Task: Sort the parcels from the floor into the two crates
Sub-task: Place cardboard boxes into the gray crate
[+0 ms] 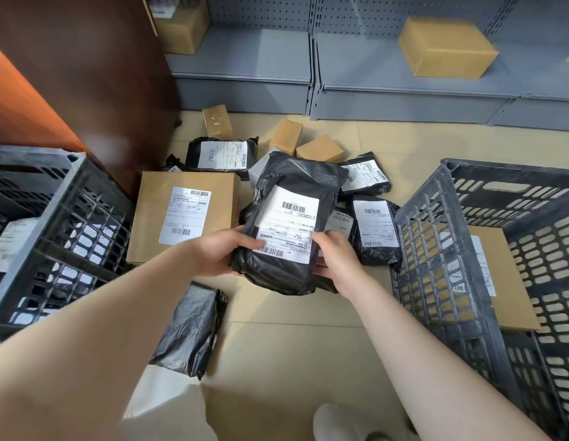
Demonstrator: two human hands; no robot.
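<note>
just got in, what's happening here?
A person holds a black poly-bag parcel in both hands, left hand and right hand, label up, above the pile of parcels on the floor. More black bags and a large labelled cardboard box still lie there. The left crate and right crate each already hold parcels.

Bare floor tiles [292, 345] open toward six o'clock. Parcels pile [308, 173] crowds twelve o'clock; left crate [63, 218] walls nine, right crate [436, 249] three, its interior seemingly half free.
</note>
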